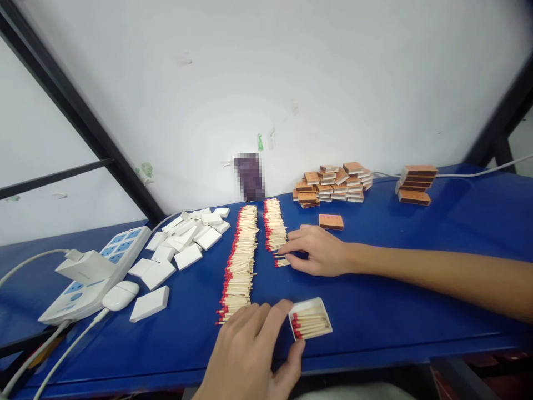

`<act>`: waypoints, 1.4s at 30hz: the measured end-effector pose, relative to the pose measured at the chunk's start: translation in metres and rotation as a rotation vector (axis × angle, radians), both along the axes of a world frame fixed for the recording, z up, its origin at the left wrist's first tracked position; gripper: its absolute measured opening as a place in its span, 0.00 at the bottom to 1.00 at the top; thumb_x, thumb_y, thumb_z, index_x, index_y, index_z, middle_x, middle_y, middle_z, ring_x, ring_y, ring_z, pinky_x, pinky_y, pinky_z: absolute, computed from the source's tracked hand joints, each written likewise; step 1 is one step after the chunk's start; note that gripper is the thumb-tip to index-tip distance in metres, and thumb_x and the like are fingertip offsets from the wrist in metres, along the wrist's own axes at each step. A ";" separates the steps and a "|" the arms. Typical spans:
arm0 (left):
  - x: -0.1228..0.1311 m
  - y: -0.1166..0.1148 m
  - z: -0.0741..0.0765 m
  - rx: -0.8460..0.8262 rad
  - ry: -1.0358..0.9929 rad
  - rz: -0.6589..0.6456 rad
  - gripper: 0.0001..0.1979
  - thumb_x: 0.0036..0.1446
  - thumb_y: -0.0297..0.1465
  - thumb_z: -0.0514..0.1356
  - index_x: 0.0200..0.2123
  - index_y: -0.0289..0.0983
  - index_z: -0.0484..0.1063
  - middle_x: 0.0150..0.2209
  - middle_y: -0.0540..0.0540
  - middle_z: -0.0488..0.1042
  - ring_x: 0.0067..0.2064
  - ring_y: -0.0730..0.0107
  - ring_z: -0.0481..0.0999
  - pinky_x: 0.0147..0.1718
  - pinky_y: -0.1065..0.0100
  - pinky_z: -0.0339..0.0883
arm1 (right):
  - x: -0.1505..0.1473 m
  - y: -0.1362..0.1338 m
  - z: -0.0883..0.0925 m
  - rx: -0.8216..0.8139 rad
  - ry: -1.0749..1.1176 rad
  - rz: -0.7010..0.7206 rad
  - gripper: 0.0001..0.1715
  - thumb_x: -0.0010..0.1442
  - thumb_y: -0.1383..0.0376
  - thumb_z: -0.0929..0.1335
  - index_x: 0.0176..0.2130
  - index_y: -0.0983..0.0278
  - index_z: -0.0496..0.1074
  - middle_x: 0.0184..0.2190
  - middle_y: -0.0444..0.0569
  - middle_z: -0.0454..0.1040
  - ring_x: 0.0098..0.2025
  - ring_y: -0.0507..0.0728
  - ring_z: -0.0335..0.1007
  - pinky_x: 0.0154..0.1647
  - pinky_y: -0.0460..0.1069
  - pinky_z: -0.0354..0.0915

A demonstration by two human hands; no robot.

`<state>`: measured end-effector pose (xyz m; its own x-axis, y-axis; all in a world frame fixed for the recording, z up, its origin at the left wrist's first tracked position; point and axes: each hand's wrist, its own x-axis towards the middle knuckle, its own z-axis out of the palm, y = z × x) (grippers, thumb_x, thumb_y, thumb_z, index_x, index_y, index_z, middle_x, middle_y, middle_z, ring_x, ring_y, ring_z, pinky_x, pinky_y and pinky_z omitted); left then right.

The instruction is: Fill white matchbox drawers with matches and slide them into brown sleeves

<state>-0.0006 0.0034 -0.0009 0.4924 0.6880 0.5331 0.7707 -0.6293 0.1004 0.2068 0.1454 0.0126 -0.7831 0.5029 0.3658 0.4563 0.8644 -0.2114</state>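
**Matches in rows, one tray within reach**

The left hand (254,344) lightly grips the near-left end of a white matchbox tray (310,305), thumb and forefinger at opposite edges, apparently to steady it. Red-headed matches (310,325) lie inside, heads left. The right hand (318,250) has its thumb and fingers partly spread at the near end of the shorter match row (277,225); whether they pinch any matches, I cannot tell. Heads in that row and the longer match row (240,261) mostly face left, probably for orderly handling. White trays (183,236) lie left, orange matchbox covers (333,183) right, seemingly sorted apart.
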 end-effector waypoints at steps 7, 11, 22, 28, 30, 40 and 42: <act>0.000 0.000 0.000 -0.003 0.006 0.000 0.16 0.59 0.32 0.59 0.51 0.39 0.66 0.31 0.47 0.75 0.32 0.63 0.78 0.27 0.66 0.73 | 0.000 0.001 -0.002 -0.016 0.027 0.047 0.14 0.63 0.66 0.63 0.39 0.64 0.78 0.31 0.47 0.77 0.31 0.53 0.68 0.37 0.49 0.56; 0.001 0.001 0.000 -0.003 0.002 0.001 0.15 0.59 0.32 0.58 0.50 0.39 0.66 0.31 0.47 0.75 0.31 0.64 0.78 0.27 0.66 0.73 | 0.000 0.001 -0.004 -0.006 0.059 -0.032 0.13 0.63 0.65 0.64 0.38 0.64 0.78 0.31 0.47 0.78 0.30 0.53 0.68 0.37 0.50 0.56; 0.000 0.000 -0.001 -0.022 0.007 0.002 0.17 0.58 0.31 0.59 0.51 0.40 0.65 0.32 0.47 0.76 0.33 0.61 0.78 0.28 0.64 0.74 | 0.000 0.002 -0.003 -0.035 0.036 0.009 0.11 0.61 0.67 0.65 0.36 0.64 0.78 0.28 0.46 0.77 0.28 0.53 0.67 0.35 0.49 0.55; 0.001 0.001 0.001 -0.006 0.000 -0.002 0.17 0.58 0.31 0.59 0.51 0.39 0.65 0.31 0.47 0.76 0.32 0.61 0.78 0.26 0.64 0.73 | 0.000 0.001 -0.003 -0.031 0.045 -0.027 0.14 0.62 0.65 0.64 0.43 0.64 0.78 0.34 0.48 0.80 0.31 0.53 0.70 0.38 0.50 0.58; 0.000 0.001 0.001 0.003 -0.006 -0.010 0.16 0.59 0.31 0.59 0.51 0.39 0.66 0.31 0.47 0.75 0.31 0.61 0.78 0.25 0.65 0.73 | 0.000 0.000 -0.003 -0.033 0.034 -0.060 0.16 0.63 0.64 0.64 0.45 0.64 0.78 0.38 0.49 0.80 0.33 0.55 0.72 0.39 0.50 0.59; 0.001 0.000 0.000 0.008 -0.012 -0.006 0.15 0.60 0.32 0.57 0.50 0.39 0.66 0.31 0.47 0.75 0.31 0.63 0.78 0.26 0.66 0.73 | -0.001 0.002 -0.001 -0.057 -0.014 -0.063 0.18 0.64 0.63 0.64 0.49 0.64 0.77 0.40 0.48 0.81 0.35 0.56 0.74 0.39 0.51 0.60; 0.002 0.000 0.001 0.011 -0.008 -0.003 0.15 0.60 0.32 0.57 0.50 0.39 0.66 0.31 0.47 0.76 0.31 0.63 0.78 0.26 0.66 0.73 | -0.001 0.002 -0.001 -0.055 -0.017 -0.070 0.19 0.64 0.63 0.63 0.50 0.64 0.77 0.41 0.48 0.81 0.34 0.56 0.73 0.39 0.51 0.60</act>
